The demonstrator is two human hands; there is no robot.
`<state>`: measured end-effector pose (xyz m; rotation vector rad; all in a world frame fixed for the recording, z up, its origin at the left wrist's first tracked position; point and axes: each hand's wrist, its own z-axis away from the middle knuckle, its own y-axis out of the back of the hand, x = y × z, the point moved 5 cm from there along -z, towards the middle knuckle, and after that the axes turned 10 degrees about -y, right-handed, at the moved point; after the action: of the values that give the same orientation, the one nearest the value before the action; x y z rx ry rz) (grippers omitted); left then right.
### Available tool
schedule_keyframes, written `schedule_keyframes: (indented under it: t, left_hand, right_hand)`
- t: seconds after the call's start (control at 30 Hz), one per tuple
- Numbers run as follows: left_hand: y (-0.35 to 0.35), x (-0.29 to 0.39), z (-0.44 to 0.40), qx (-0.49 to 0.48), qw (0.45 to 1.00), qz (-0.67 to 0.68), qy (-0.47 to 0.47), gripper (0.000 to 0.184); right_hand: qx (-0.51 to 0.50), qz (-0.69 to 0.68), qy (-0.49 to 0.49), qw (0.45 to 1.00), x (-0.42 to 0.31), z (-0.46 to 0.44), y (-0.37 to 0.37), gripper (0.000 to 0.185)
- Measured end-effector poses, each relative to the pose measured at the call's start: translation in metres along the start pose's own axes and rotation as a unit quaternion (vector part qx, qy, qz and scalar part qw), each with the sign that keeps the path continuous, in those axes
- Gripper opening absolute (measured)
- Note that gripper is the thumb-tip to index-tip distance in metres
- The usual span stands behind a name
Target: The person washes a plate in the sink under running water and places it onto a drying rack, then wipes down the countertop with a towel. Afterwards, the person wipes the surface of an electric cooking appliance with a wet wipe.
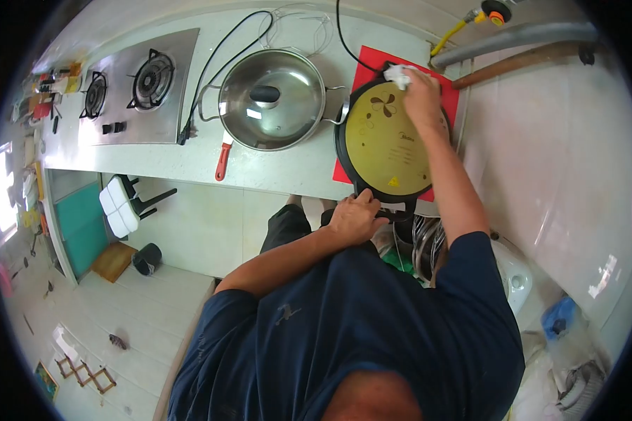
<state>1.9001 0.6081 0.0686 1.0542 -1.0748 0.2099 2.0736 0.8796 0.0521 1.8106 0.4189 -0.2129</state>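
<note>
A round electric griddle (372, 144) with a gold-yellow top and a black rim rests on a red board (452, 98). My right hand (423, 102) is closed on a crumpled white wipe (399, 75), pressed at the griddle's far edge. Whether it is paper or cloth I cannot tell. My left hand (357, 217) grips the griddle's black front handle (405, 212), fingers over it and thumb pointing right. Left of the griddle stands a steel pot (288, 130) with a glass lid and two side handles.
A red-handled tool (222, 161) lies at the counter's (161, 160) front edge, partly under the pot. Black cords and a wire rack (309, 35) lie behind it. The gas stove (144, 91) is far left; pipes (519, 45) run along the right wall.
</note>
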Motion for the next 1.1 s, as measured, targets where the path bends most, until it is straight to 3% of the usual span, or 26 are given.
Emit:
schedule_keyframes:
  t: [0.07,0.17,0.27,0.37,0.47,0.5,0.53,0.63,0.7,0.73,0.8,0.87,0.93,1.07,1.1]
  left_hand:
    - [-0.002,0.000,0.002,-0.003,1.000,-0.003,-0.007,0.040]
    - [-0.001,-0.001,-0.003,-0.001,1.000,-0.014,-0.015,0.039]
    - [0.003,0.001,-0.001,-0.002,1.000,-0.016,-0.019,0.038]
    - [0.000,0.001,-0.001,-0.006,1.000,-0.020,-0.017,0.038]
    - [-0.002,0.002,-0.002,-0.018,0.999,-0.026,-0.007,0.038]
    - [-0.001,0.001,-0.003,-0.023,0.999,-0.029,0.002,0.038]
    - [-0.002,0.001,-0.003,-0.030,0.999,-0.030,-0.003,0.038]
    - [-0.001,0.002,-0.003,-0.026,0.999,-0.035,-0.017,0.038]
    - [0.001,0.003,-0.005,-0.035,0.998,-0.039,-0.020,0.038]
    - [0.001,0.003,-0.008,-0.036,0.998,-0.041,-0.022,0.038]
    - [0.000,0.003,-0.005,-0.030,0.998,-0.045,-0.028,0.039]
    - [0.001,0.003,-0.006,-0.042,0.998,-0.044,-0.029,0.039]
    - [0.001,0.002,-0.006,-0.048,0.998,-0.043,-0.025,0.039]
    - [0.004,0.005,-0.004,-0.032,0.997,-0.052,-0.039,0.039]
    - [0.005,0.006,-0.005,-0.033,0.997,-0.061,-0.046,0.039]
  right_hand:
    - [-0.034,-0.048,-0.024,0.998,-0.051,0.009,0.010,0.039]
    - [-0.046,-0.070,0.074,0.994,-0.053,0.016,0.008,0.043]
    - [-0.037,-0.009,0.014,0.999,-0.002,0.012,0.031,0.044]
    - [0.045,0.028,-0.126,0.991,0.064,0.034,0.034,0.031]
    - [0.053,0.023,-0.072,0.996,0.021,0.060,0.051,0.028]
    - [0.003,0.016,-0.088,0.996,-0.001,0.070,0.058,0.031]
    - [0.027,0.004,-0.049,0.998,-0.023,0.083,0.067,0.036]
    - [-0.016,-0.036,-0.056,0.998,-0.041,0.119,0.069,0.032]
    - [-0.030,-0.124,-0.194,0.973,-0.034,0.133,0.075,0.029]
    - [-0.027,-0.124,-0.195,0.973,-0.029,0.131,0.078,0.029]
    - [-0.058,-0.179,-0.321,0.928,0.002,0.139,0.081,0.032]
    - [-0.023,-0.137,-0.296,0.945,0.030,0.143,0.074,0.035]
    - [0.075,-0.046,-0.255,0.963,0.036,0.141,0.081,0.034]
    - [0.064,-0.109,-0.330,0.935,0.029,0.128,0.071,0.048]
    - [0.040,-0.117,-0.285,0.951,0.020,0.128,0.067,0.055]
